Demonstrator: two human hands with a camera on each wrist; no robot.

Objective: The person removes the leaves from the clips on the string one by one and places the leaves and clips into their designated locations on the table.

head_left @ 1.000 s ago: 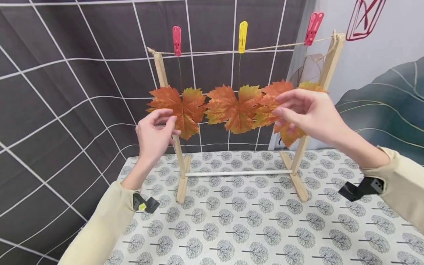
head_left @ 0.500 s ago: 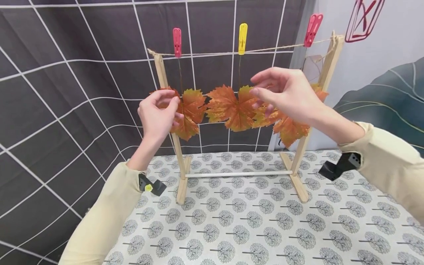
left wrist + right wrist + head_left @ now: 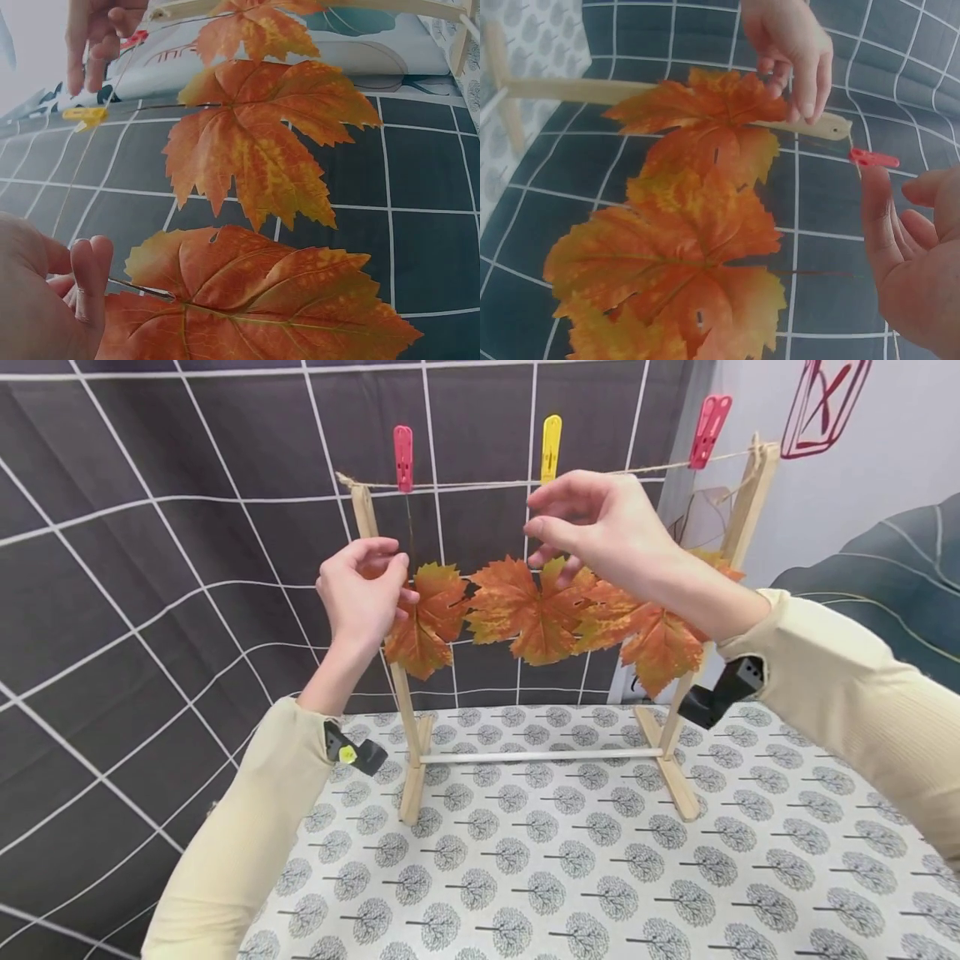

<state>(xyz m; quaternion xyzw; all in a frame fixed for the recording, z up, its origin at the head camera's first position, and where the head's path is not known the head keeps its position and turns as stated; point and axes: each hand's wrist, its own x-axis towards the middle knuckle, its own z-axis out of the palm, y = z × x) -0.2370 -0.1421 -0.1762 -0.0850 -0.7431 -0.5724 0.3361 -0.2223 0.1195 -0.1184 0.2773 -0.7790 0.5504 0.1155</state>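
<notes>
Three orange-yellow artificial leaves hang by their stems from a twine line on a wooden frame: a left leaf (image 3: 427, 618), a middle leaf (image 3: 536, 610) and a right leaf (image 3: 660, 643). A red clothespin (image 3: 403, 460), a yellow clothespin (image 3: 551, 447) and another red clothespin (image 3: 709, 431) sit on the twine. My left hand (image 3: 363, 589), fingers loosely bent, is beside the left leaf's stem, partly covering that leaf; no grip shows. Just below the yellow clothespin, my right hand (image 3: 600, 527) hovers before the middle leaf's stem with fingers loosely bent, holding nothing visible.
The frame has a left post (image 3: 405, 710), a right post (image 3: 750, 502) and a white crossbar (image 3: 540, 756) low down. It stands on a tree-patterned tablecloth (image 3: 510, 885). Behind hangs a dark cloth with white grid lines (image 3: 247, 543).
My right hand has moved left and up, from the right leaf to the middle leaf's stem. My left hand has risen slightly beside the left leaf. The clothespins and leaves hang much as before.
</notes>
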